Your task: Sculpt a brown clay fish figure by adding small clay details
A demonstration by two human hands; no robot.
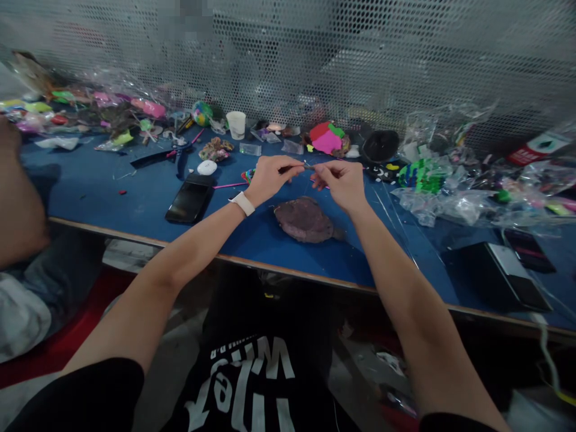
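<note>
Above the blue table, my left hand and my right hand meet with their fingertips pinched. Between them is a small, thin, dark piece, too small to name; both hands are closed on it. Just below lies a flat, oval, brownish-purple lump, clay-like, with a narrow end pointing right. A multicoloured item is partly hidden behind my left hand, and a thin pink stick lies beside it. My left wrist wears a white band.
A black phone-like device lies left of my hands, near black-handled scissors. Along the perforated metal screen stand a paper cup, colourful clay and plastic bags. A dark box sits right. Another person's arm rests at left.
</note>
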